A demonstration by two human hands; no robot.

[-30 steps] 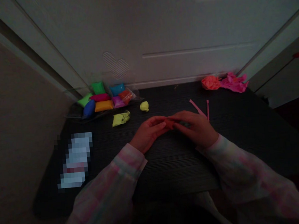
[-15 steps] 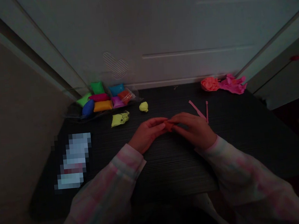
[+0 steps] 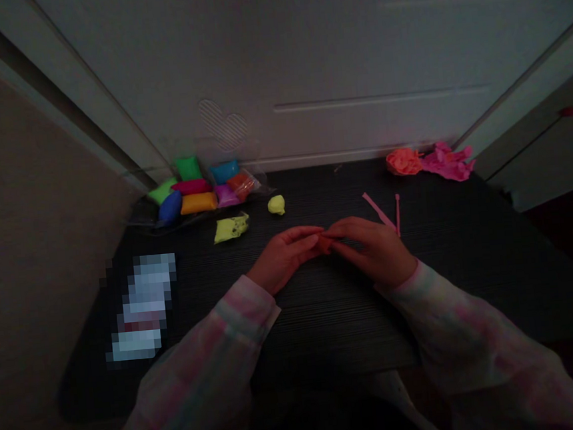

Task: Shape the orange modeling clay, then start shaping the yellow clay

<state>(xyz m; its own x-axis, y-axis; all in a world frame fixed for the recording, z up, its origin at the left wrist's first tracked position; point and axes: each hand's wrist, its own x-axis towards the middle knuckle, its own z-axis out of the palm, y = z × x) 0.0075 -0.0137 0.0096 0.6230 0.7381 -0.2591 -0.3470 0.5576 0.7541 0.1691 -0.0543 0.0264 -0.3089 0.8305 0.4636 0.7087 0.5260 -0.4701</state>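
Over the middle of the dark table, my left hand and my right hand meet at the fingertips. Between them is a small piece of orange-red modelling clay, pinched from both sides. Fingers cover much of it, so its full shape is hidden. Just behind my right hand lie two thin pink strips. Beyond my left hand sit a yellow lump of clay and a crumpled yellow clay packet.
At the back left, a clear plastic bag holds several coloured clay packets. A lit, blurred-out screen lies at left. Crumpled orange material and pink material rest at the back right, against a white panelled door.
My fingers have shifted very slightly around the orange-red clay, and a little less of it shows. The view has moved slightly; the other things stay put.
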